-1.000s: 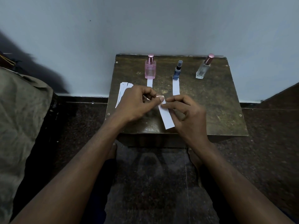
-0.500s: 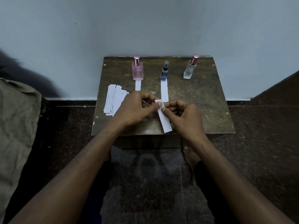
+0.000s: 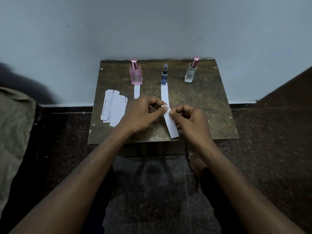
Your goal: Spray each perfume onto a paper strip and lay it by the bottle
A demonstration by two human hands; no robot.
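Note:
Three perfume bottles stand along the back of a small worn table point(image 3: 202, 105): a pink bottle point(image 3: 135, 75), a small blue bottle point(image 3: 164, 76) and a clear bottle point(image 3: 191, 71) with a rose cap. A white strip point(image 3: 137, 92) lies in front of the pink bottle, another strip point(image 3: 164, 94) in front of the blue one. Both hands hold a third paper strip point(image 3: 170, 124) over the table's front: my left hand point(image 3: 143, 114) pinches its top end, my right hand point(image 3: 190, 122) pinches it just below.
A loose pile of spare paper strips point(image 3: 113, 107) lies on the table's left side. A pale wall rises right behind the table. Dark stone floor surrounds it, and a grey-green cloth point(image 3: 13, 132) lies at the left.
The view has swung, so the table sits further left and lower in frame and more of the spare pile shows. Both hands keep pinching the strip in much the same place.

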